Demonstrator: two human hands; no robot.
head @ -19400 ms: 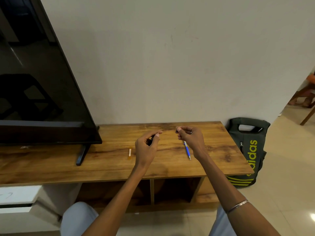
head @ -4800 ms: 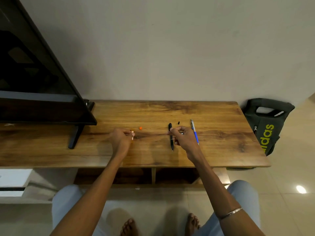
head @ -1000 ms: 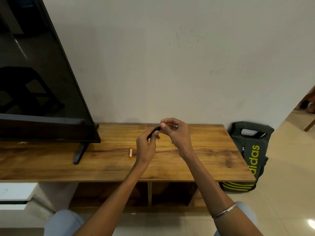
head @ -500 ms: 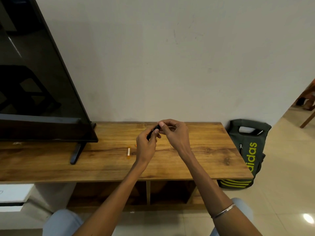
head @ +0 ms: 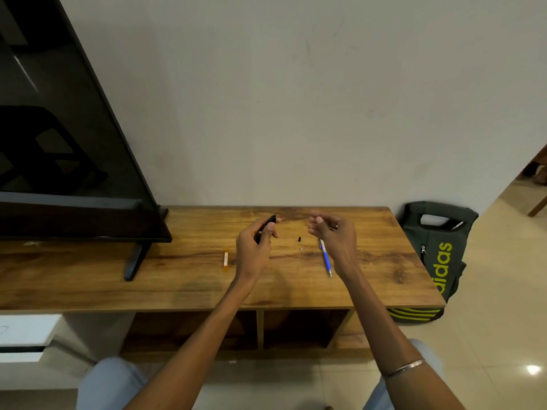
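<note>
My left hand grips a black pen above the wooden TV stand, its tip pointing up and away. My right hand hovers to the right with thumb and fingers pinched together; whether something tiny sits between them I cannot tell. A blue pen lies on the wood partly under the right hand. A small black piece and a tiny pale piece lie between the hands. A small orange and white piece lies left of the left hand.
A large black TV stands on the left of the stand, one foot on the wood. A dark backpack with yellow lettering leans at the stand's right end. Open shelves sit below the top. My knees show at the bottom.
The hands were joined at the black pen half a second ago. They have pulled apart: the right hand moved right and the left keeps the pen. The blue pen shows again.
</note>
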